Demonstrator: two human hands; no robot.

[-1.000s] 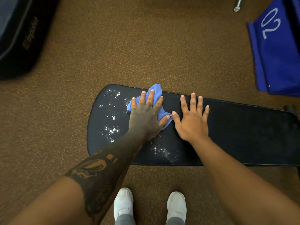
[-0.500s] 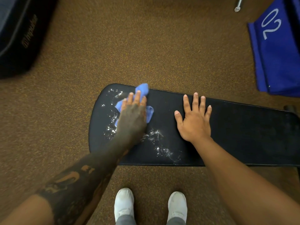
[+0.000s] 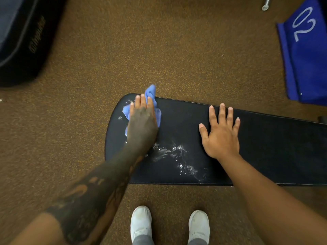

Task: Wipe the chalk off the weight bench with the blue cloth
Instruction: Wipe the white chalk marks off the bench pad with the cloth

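Note:
The black padded weight bench [image 3: 265,152] runs from centre to the right edge. My left hand [image 3: 142,124] presses the crumpled blue cloth [image 3: 150,93] flat onto the bench's rounded left end; most of the cloth is hidden under the palm. White chalk [image 3: 175,152] is smeared near the bench's front edge, between my two hands, and a few specks lie left of the cloth. My right hand [image 3: 221,133] rests flat on the bench with fingers spread, holding nothing.
Brown speckled floor [image 3: 159,50] surrounds the bench. A dark padded piece of equipment [image 3: 21,38] lies at the top left. A blue bin marked "02" [image 3: 306,53] stands at the top right. My white shoes [image 3: 141,223] stand just in front of the bench.
My left hand has slid the cloth leftward toward the bench's rounded end, clearing much of the chalk there. The right hand has stayed flat in place.

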